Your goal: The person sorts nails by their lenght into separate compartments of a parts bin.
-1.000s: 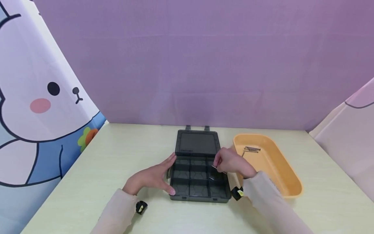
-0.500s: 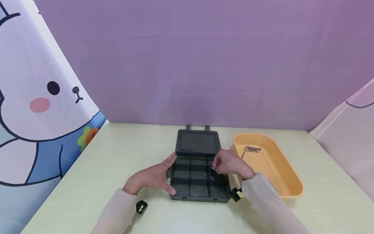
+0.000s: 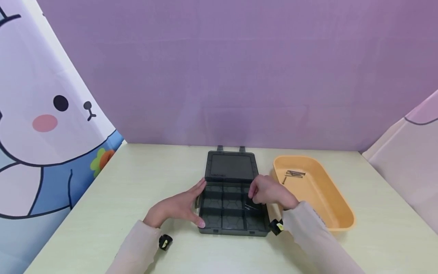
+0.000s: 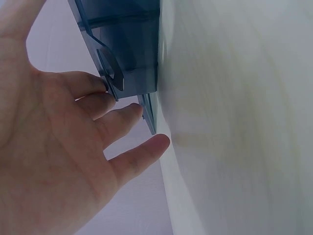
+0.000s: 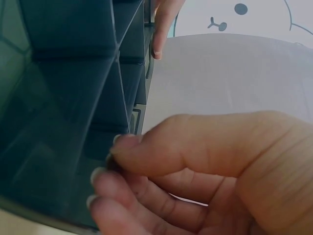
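A dark, see-through compartment box (image 3: 232,231) stands in the middle of the table, its lid (image 3: 231,166) folded back. My left hand (image 3: 178,207) rests against its left side, fingers spread and thumb at the front left corner. In the left wrist view the fingers (image 4: 129,161) are mostly straight beside the box wall. My right hand (image 3: 270,190) is over the right column, thumb and fingertips drawn together. A dark spot shows at these fingertips (image 5: 105,183); whether it is a nail or shadow is unclear. Thin shiny nails (image 3: 251,207) lie in the compartment below, partly hidden.
A yellow tray (image 3: 337,205) stands right of the box, partly behind the right forearm. Several nails (image 3: 295,174) lie in its far part, with a single nail (image 3: 284,180) apart on the left. A purple cloth (image 3: 219,76) hangs behind the table.
The nail that showed across my right fingertips in the earlier frames is no longer visible there. The right hand has barely shifted; the left hand and box stay put.
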`<state>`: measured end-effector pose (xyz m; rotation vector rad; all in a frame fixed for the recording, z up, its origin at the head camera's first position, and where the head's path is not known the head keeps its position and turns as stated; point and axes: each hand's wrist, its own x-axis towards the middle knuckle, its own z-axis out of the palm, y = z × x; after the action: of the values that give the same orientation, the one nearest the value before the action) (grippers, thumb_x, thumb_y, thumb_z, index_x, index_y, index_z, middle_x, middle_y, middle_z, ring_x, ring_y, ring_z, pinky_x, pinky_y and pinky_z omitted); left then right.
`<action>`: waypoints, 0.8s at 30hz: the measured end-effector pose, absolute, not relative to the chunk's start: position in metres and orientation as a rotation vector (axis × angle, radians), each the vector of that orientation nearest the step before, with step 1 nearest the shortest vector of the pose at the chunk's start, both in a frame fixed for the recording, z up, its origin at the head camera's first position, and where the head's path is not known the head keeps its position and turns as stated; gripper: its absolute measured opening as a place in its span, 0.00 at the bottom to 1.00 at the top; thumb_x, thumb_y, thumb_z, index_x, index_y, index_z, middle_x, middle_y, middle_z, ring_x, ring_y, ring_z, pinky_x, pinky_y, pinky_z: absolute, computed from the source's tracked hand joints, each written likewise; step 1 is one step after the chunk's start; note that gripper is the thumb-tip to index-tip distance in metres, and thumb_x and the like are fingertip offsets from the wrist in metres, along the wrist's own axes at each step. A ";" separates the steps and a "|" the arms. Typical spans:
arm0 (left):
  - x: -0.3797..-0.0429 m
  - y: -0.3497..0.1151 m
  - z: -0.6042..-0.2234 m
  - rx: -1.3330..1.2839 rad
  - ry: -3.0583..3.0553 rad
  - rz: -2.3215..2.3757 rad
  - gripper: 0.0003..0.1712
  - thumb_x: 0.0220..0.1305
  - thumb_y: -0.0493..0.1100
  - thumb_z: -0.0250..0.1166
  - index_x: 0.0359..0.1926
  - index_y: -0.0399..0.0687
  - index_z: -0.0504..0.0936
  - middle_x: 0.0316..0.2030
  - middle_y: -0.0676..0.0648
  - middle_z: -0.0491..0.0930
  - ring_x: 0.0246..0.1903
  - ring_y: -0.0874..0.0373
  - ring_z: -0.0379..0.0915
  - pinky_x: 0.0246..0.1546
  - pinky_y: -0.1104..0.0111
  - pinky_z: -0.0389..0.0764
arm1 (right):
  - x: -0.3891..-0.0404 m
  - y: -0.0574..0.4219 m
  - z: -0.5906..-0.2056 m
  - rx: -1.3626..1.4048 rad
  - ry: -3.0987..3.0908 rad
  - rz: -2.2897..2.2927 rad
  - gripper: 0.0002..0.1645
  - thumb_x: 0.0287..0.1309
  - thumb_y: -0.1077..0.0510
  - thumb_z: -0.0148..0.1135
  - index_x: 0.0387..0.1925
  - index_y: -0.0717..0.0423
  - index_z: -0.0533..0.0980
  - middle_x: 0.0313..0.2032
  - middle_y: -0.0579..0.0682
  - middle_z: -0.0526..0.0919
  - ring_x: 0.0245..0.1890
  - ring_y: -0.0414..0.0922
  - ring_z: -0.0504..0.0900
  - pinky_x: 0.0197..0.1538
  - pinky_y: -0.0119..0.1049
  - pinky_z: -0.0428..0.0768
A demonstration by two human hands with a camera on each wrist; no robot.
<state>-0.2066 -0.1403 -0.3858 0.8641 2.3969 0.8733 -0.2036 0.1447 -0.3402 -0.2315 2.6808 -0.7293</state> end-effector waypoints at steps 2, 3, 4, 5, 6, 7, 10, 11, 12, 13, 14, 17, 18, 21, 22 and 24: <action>-0.207 -0.141 -0.386 0.862 2.391 0.879 0.72 0.45 0.55 0.76 0.74 0.35 0.35 0.75 0.39 0.29 0.74 0.42 0.32 0.69 0.48 0.52 | -0.204 0.145 -0.340 -0.243 2.680 -0.720 0.08 0.46 0.72 0.64 0.28 0.58 0.80 0.26 0.49 0.78 0.24 0.44 0.74 0.27 0.32 0.74; -0.207 -0.141 -0.386 0.859 2.387 0.882 0.72 0.45 0.55 0.76 0.74 0.35 0.35 0.75 0.40 0.29 0.74 0.42 0.32 0.69 0.48 0.53 | -0.204 0.145 -0.339 -0.252 2.680 -0.714 0.08 0.46 0.72 0.64 0.28 0.58 0.80 0.26 0.49 0.79 0.24 0.44 0.74 0.27 0.31 0.74; -0.207 -0.141 -0.386 0.858 2.385 0.882 0.72 0.45 0.55 0.76 0.74 0.35 0.35 0.75 0.40 0.28 0.74 0.42 0.32 0.69 0.48 0.53 | -0.203 0.145 -0.339 -0.261 2.681 -0.711 0.08 0.46 0.72 0.64 0.28 0.58 0.80 0.25 0.48 0.79 0.24 0.44 0.74 0.27 0.31 0.73; -0.207 -0.141 -0.386 0.857 2.386 0.881 0.72 0.45 0.55 0.76 0.74 0.35 0.35 0.75 0.40 0.28 0.74 0.42 0.32 0.69 0.48 0.53 | -0.203 0.145 -0.338 -0.270 2.683 -0.704 0.08 0.46 0.72 0.64 0.28 0.58 0.80 0.25 0.48 0.79 0.24 0.44 0.73 0.27 0.31 0.73; -0.206 -0.141 -0.385 0.856 2.386 0.881 0.72 0.45 0.56 0.76 0.74 0.35 0.35 0.75 0.40 0.28 0.74 0.42 0.32 0.69 0.48 0.53 | -0.203 0.145 -0.337 -0.279 2.685 -0.699 0.08 0.46 0.72 0.64 0.28 0.58 0.81 0.25 0.48 0.79 0.24 0.43 0.73 0.27 0.31 0.73; -0.206 -0.141 -0.385 0.854 2.384 0.881 0.72 0.45 0.56 0.76 0.74 0.35 0.35 0.75 0.40 0.28 0.74 0.42 0.32 0.69 0.48 0.53 | -0.203 0.145 -0.336 -0.290 2.689 -0.692 0.08 0.46 0.72 0.64 0.28 0.58 0.81 0.25 0.48 0.79 0.24 0.43 0.73 0.27 0.31 0.73; -0.206 -0.141 -0.384 0.850 2.386 0.882 0.72 0.45 0.55 0.76 0.74 0.35 0.35 0.75 0.40 0.28 0.74 0.42 0.32 0.69 0.48 0.53 | -0.203 0.146 -0.333 -0.320 2.699 -0.678 0.08 0.46 0.73 0.63 0.28 0.59 0.81 0.25 0.48 0.79 0.24 0.43 0.73 0.27 0.31 0.73; -0.206 -0.142 -0.384 0.850 2.386 0.882 0.72 0.45 0.55 0.76 0.74 0.35 0.35 0.75 0.40 0.28 0.74 0.42 0.32 0.69 0.48 0.53 | -0.202 0.146 -0.332 -0.325 2.699 -0.677 0.09 0.45 0.73 0.63 0.28 0.59 0.81 0.25 0.48 0.79 0.24 0.43 0.73 0.27 0.31 0.73; -0.206 -0.142 -0.384 0.849 2.383 0.885 0.72 0.45 0.55 0.76 0.74 0.35 0.35 0.75 0.40 0.28 0.74 0.42 0.32 0.69 0.48 0.53 | -0.202 0.147 -0.331 -0.322 2.696 -0.680 0.09 0.45 0.73 0.63 0.28 0.59 0.81 0.25 0.48 0.79 0.24 0.43 0.73 0.27 0.31 0.73; -0.206 -0.142 -0.384 0.849 2.382 0.887 0.72 0.45 0.55 0.76 0.74 0.36 0.34 0.75 0.40 0.28 0.74 0.42 0.32 0.69 0.48 0.53 | -0.201 0.147 -0.330 -0.324 2.692 -0.681 0.09 0.46 0.73 0.63 0.29 0.60 0.80 0.26 0.48 0.79 0.24 0.43 0.73 0.28 0.31 0.73; -0.206 -0.142 -0.384 0.850 2.382 0.888 0.72 0.45 0.55 0.76 0.74 0.36 0.35 0.75 0.40 0.28 0.74 0.42 0.32 0.69 0.48 0.53 | -0.201 0.147 -0.329 -0.321 2.687 -0.685 0.09 0.46 0.74 0.62 0.29 0.60 0.80 0.26 0.48 0.79 0.25 0.44 0.73 0.28 0.31 0.74; -0.205 -0.142 -0.384 0.855 2.384 0.886 0.72 0.45 0.56 0.76 0.74 0.36 0.35 0.75 0.40 0.29 0.74 0.42 0.32 0.69 0.48 0.53 | -0.199 0.149 -0.326 -0.311 2.667 -0.706 0.10 0.46 0.75 0.62 0.31 0.61 0.80 0.28 0.50 0.79 0.26 0.44 0.73 0.29 0.32 0.74; -0.206 -0.143 -0.384 0.854 2.385 0.887 0.72 0.45 0.56 0.76 0.74 0.36 0.35 0.75 0.40 0.29 0.74 0.42 0.32 0.69 0.48 0.53 | -0.198 0.150 -0.324 -0.313 2.663 -0.710 0.09 0.47 0.74 0.62 0.31 0.62 0.80 0.28 0.51 0.79 0.25 0.44 0.73 0.29 0.32 0.74; -0.206 -0.143 -0.385 0.856 2.388 0.879 0.72 0.45 0.57 0.76 0.74 0.36 0.34 0.75 0.40 0.28 0.74 0.42 0.32 0.69 0.47 0.53 | -0.198 0.153 -0.321 -0.346 2.666 -0.692 0.09 0.47 0.74 0.61 0.31 0.62 0.80 0.28 0.51 0.80 0.25 0.43 0.73 0.29 0.31 0.74; -0.206 -0.143 -0.385 0.855 2.388 0.878 0.72 0.45 0.57 0.76 0.74 0.37 0.34 0.75 0.41 0.28 0.74 0.42 0.31 0.69 0.48 0.53 | -0.199 0.155 -0.320 -0.359 2.674 -0.682 0.09 0.46 0.74 0.61 0.30 0.62 0.80 0.28 0.51 0.80 0.24 0.43 0.73 0.29 0.31 0.74; -0.207 -0.143 -0.384 0.854 2.386 0.875 0.72 0.45 0.57 0.76 0.74 0.37 0.34 0.75 0.41 0.28 0.74 0.42 0.31 0.69 0.47 0.53 | -0.200 0.159 -0.317 -0.387 2.698 -0.650 0.10 0.45 0.74 0.60 0.29 0.61 0.81 0.27 0.50 0.81 0.24 0.42 0.72 0.28 0.31 0.74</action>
<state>-0.2065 -0.1425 -0.3845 0.8542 2.3860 0.8752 -0.1999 0.1589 -0.3167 -0.3869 2.6979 -0.6498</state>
